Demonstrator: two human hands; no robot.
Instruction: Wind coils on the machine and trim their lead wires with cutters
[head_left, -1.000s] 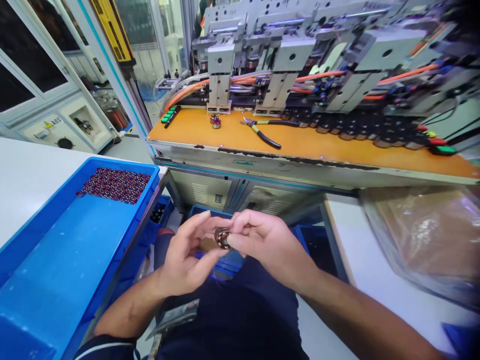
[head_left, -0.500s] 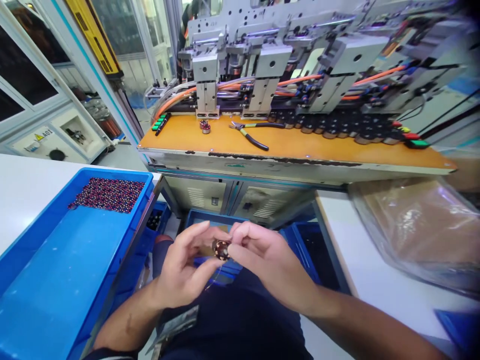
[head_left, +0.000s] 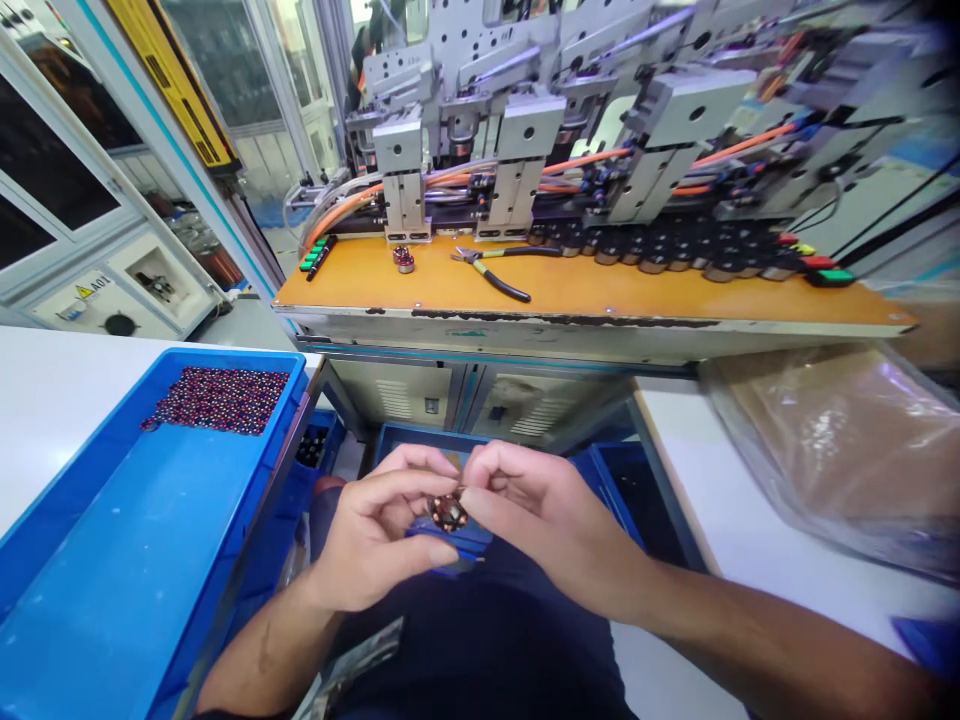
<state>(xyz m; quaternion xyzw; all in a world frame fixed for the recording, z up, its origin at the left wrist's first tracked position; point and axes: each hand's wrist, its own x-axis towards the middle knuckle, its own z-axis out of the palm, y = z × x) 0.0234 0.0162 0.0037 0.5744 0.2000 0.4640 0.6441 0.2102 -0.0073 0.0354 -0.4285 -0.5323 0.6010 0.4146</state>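
Between both hands, above my lap, is a small round motor stator (head_left: 448,512) with copper-coloured windings around a dark centre. My left hand (head_left: 367,535) curls around its left side. The left fingers touch the stator's upper left, while the thumb stretches below it. My right hand (head_left: 536,510) is closed at the stator's right edge, thumb and index finger pinched there. Whether a wire end sits in that pinch is too small to see. Two similar stators (head_left: 403,260) rest on the orange bench top, left of the pliers (head_left: 491,270) with black and yellow handles.
On the left, a blue tray (head_left: 97,560) holds a block of many stators (head_left: 221,400) at its far end. Black cylindrical parts (head_left: 660,248) line the bench below the machine (head_left: 517,150). A plastic-wrapped brown package (head_left: 832,450) lies on the right table. Blue bins (head_left: 622,490) stand below.
The stator has tilted and turned a little between my fingers. My left thumb has moved away from its lower edge, and the left fingers reach further over its top.
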